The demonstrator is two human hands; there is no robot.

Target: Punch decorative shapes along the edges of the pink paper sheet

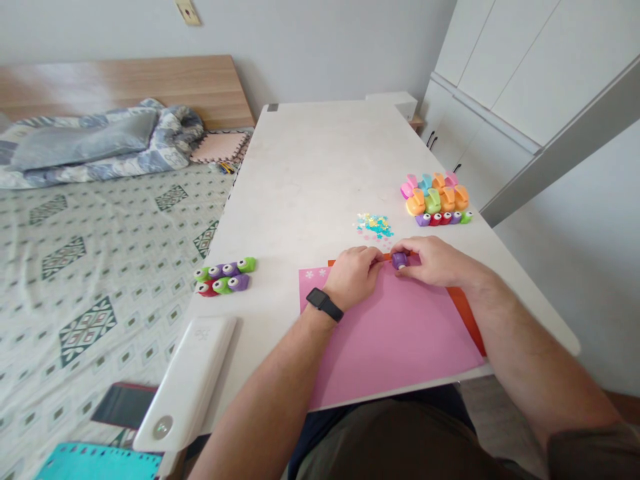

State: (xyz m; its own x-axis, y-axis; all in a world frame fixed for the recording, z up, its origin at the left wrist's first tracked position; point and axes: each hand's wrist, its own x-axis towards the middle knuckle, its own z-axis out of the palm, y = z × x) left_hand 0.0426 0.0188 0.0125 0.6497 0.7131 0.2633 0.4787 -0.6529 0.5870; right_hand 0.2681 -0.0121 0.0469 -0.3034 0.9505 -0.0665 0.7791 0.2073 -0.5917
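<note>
My right hand (434, 261) is closed around a small purple paper punch (399, 260) at the far edge of a pink paper sheet (395, 340). An orange sheet (467, 313) lies under the pink one. My left hand (355, 275), a black watch on its wrist, rests curled on the pink sheet and pinches the sheet's edge next to the punch. Just beyond the hands lies a small heap of punched-out confetti (376, 225).
A white table (310, 173) carries a cluster of small punches (226, 275) at the left and a bigger group of colourful punches (437, 199) at the right. A white case (187, 380) lies at the near left corner. A bed (90, 267) stands to the left.
</note>
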